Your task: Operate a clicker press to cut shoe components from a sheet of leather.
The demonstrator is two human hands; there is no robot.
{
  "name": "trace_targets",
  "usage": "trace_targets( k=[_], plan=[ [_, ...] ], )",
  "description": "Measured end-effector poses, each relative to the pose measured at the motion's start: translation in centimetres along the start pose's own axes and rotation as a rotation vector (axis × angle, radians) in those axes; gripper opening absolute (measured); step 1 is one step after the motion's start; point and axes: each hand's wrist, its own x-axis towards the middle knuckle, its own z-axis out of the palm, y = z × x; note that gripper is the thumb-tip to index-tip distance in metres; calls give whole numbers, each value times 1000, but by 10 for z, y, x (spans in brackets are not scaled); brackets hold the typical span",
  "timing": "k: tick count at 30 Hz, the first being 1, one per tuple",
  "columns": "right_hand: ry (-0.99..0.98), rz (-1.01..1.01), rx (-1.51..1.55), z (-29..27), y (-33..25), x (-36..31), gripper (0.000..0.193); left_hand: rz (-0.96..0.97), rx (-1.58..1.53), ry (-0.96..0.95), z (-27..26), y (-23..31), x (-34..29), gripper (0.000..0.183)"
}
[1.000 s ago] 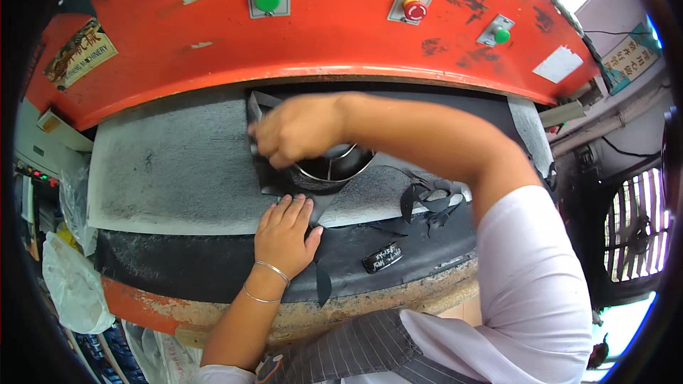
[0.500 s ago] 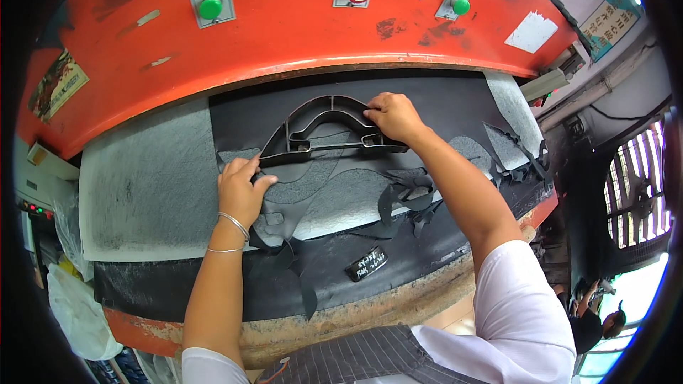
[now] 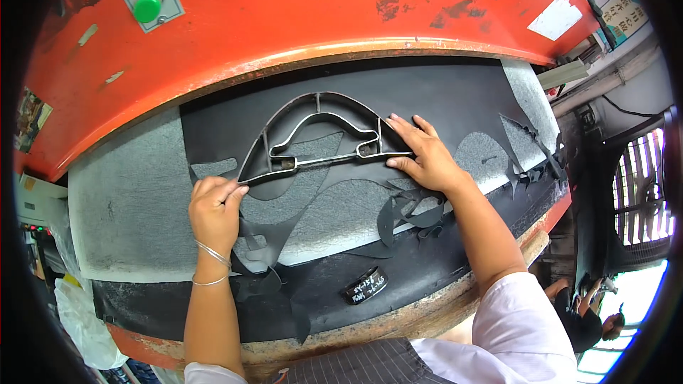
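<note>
left hand: fingers pinched together on the pointed left tip of the metal cutting frame, thumb and forefinger clamped right on the rim, looks like that's how you steer the narrow end

right hand: fingers spread apart and lying flat, pressing the frame's right end down onto the black sheet, not wrapped round anything, so more a push than a grip

frame: a curved steel outline with cross struts, lying flat on the black sheet under the lip of the orange press, one hand at each end so it sits square and doesn't rock

black sheet: spread over the grey pad on the counter, already has shaped holes in it where the grey shows through, so the frame sits on an uncut patch beside them

scraps: thin black offcuts curling near the right wrist and below the left hand, pushed to the front edge out of the way

buttons: green button and others up on the press face, well apart from both hands

bangles: two thin ones on the left wrist
</note>
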Motion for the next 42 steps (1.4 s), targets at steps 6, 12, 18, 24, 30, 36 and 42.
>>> trace_targets(
  k=[6, 12, 18, 24, 30, 36, 42],
  plan=[
    [20, -49, -12, 2, 2, 3, 67, -71, -22, 30, 2, 0, 1, 13],
    [18, -81, -27, 0, -1, 0, 66, -72, -30, 33, -2, 2, -2, 12],
    [584, -49, 302, -28, -15, -2, 64, -204, -147, 66, -34, 9, -3, 20],
    [1310, 342, -13, -163, 4, 56, 69, 433, 224, 513, -108, 128, 63, 15],
    [674, -135, -5, -100, -74, -108, 77, 182, 83, 18, -131, 157, -84, 20],
    [-326, -312, 198, -36, -210, -257, 69, -105, -107, -446, -107, 202, -256, 13],
    [-140, -221, 69, -9, -231, -265, 45, 11, 43, -208, -93, 215, -279, 10]
  ],
)
